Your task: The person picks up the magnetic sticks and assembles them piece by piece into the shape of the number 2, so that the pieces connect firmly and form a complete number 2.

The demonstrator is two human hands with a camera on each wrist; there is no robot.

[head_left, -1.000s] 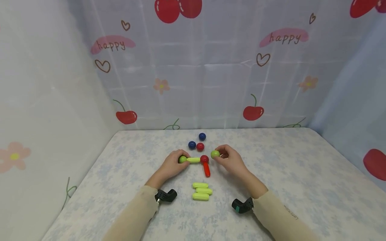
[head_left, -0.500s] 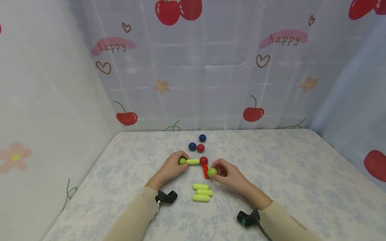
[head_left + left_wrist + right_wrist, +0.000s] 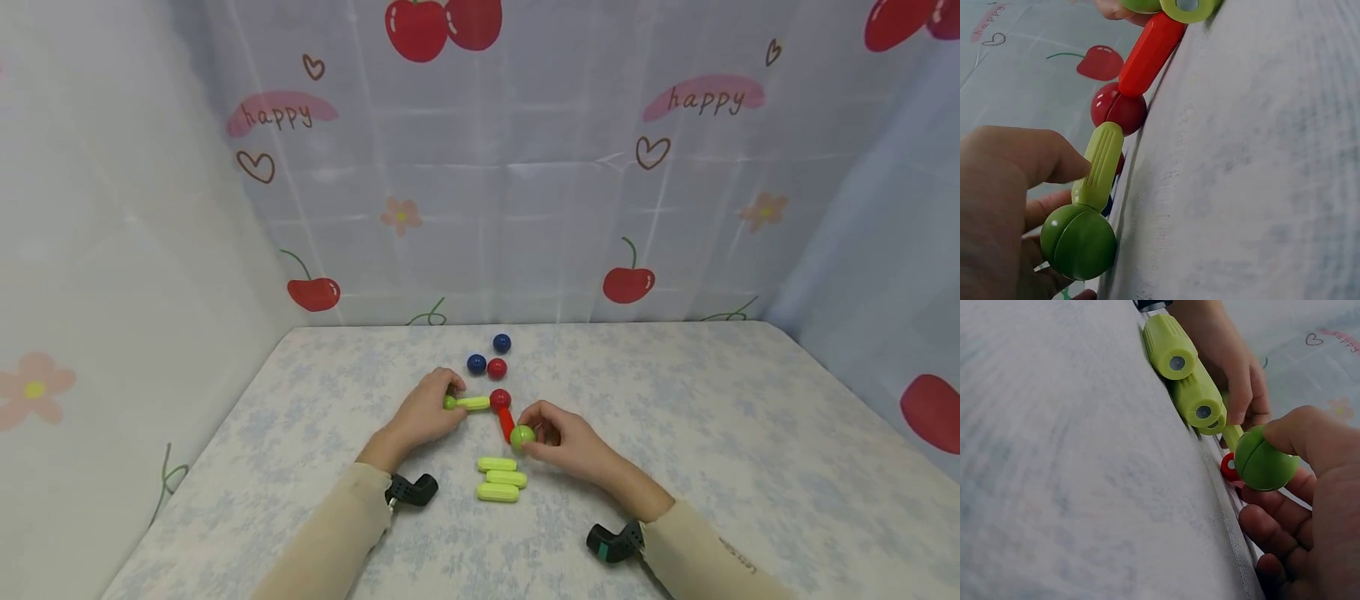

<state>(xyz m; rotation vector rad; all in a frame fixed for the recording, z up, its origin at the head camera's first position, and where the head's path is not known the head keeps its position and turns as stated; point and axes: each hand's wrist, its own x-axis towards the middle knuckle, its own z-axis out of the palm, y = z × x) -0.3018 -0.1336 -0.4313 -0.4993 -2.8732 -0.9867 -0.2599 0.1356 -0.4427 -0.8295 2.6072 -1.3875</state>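
Left sleeve [image 3: 330, 533] and right sleeve [image 3: 716, 558] are beige, the right lettered; at its cuff [image 3: 667, 527], a black, green-patched wrist camera [image 3: 617, 543].

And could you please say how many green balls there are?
2: one ball touching the lime rod in the left hand, the other ball in the right hand.

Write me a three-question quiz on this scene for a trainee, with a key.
1. True or false: the right hand is pinching a blue ball.

2. Which piece sits between the yellow-green rod at the left hand and the red rod?
A) a blue ball
B) a red ball
C) none, the rods touch directly

3. How many loose yellow-green rods lie grouped nearer the person than the red rod?

Key
1. False; it is pinching a green ball.
2. B.
3. Three.
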